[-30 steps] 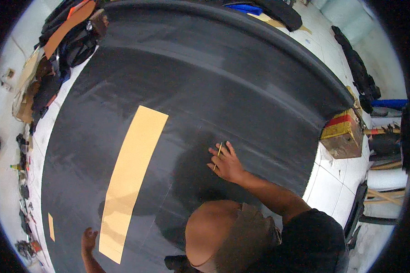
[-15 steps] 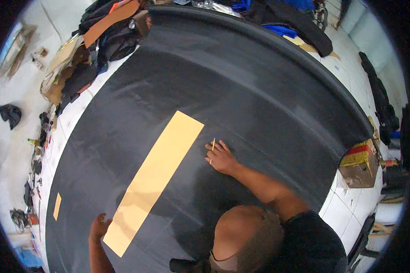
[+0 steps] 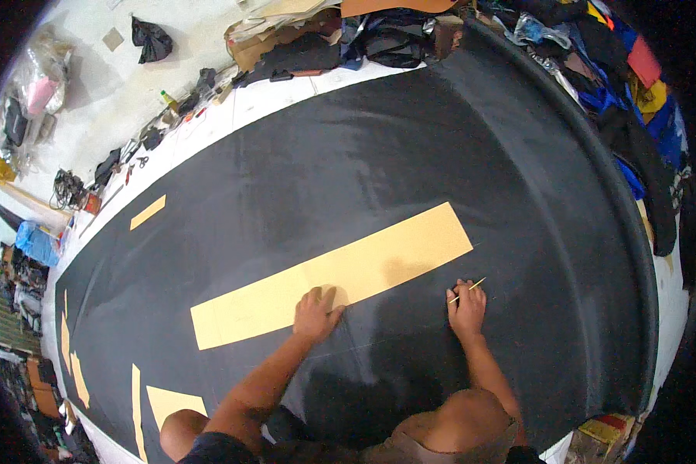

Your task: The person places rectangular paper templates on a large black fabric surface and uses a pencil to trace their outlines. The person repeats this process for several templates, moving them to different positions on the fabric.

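Note:
A long, pale-yellow cardboard strip (image 3: 379,243) lies slantwise on a broad black sheet of material (image 3: 309,170). My left hand (image 3: 317,313) rests on the strip's near edge, left of its middle, with fingers laid out and thumb apart. To the right, just off the strip's near right corner, my right hand (image 3: 467,311) is low over the sheet. Its fingers are closed around a slim yellowish pencil-like stick (image 3: 478,283), which pokes out on both sides. Faint light lines run across the black material near the strip.
Smaller yellow card pieces lie on the sheet: one far left (image 3: 148,212), a larger one (image 3: 174,402) by my left knee, and several at the left edge. A thick roll (image 3: 595,155) of the material bounds the right. Scissors (image 3: 142,162) and tools lie beyond the far-left edge.
The view has swung left, so the strip now lies more crosswise. My left hand has come from beside the strip's near end onto its edge. My right hand still holds the stick.

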`<state>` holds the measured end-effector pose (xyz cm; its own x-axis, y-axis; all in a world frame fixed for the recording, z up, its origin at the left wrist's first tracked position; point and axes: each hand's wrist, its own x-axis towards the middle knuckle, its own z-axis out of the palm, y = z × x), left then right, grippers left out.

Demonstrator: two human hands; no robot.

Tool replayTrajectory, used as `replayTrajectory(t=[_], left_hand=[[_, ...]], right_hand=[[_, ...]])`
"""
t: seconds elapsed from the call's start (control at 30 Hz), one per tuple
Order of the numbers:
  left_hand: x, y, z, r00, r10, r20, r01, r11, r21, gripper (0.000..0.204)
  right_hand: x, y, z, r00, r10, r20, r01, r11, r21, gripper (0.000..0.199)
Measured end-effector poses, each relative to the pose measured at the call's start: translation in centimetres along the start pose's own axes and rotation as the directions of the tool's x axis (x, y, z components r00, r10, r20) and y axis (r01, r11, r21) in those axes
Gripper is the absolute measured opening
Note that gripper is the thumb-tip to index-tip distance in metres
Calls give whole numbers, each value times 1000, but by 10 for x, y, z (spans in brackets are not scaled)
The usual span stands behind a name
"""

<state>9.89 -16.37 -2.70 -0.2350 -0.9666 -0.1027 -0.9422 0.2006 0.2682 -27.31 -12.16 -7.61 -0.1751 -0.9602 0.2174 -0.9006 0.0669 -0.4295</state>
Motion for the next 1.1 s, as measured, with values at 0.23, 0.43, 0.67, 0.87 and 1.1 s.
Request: replayTrajectory(t=[0.23,0.43,0.67,0.87,1.1], left_hand=[[10,0,44,985,-115,-128,106,992,-75,49],[20,13,48,988,-104,-116,93,991,-94,49],[23,22,55,994,-88,-66,83,994,-74,53],[26,28,62,992,-83,-90,78,995,-58,54],[23,26,66,990,-83,-117,79,996,-37,56]], right_hand=[[40,-17,5,976,-216,0,216,976,22,33],[64,-26,23,972,-229,50,227,973,29,49],[71,-17,28,989,-128,69,129,992,-10,47],[67,-8,27,992,-123,42,123,992,8,47],[67,-5,28,990,-115,76,115,993,1,47]])
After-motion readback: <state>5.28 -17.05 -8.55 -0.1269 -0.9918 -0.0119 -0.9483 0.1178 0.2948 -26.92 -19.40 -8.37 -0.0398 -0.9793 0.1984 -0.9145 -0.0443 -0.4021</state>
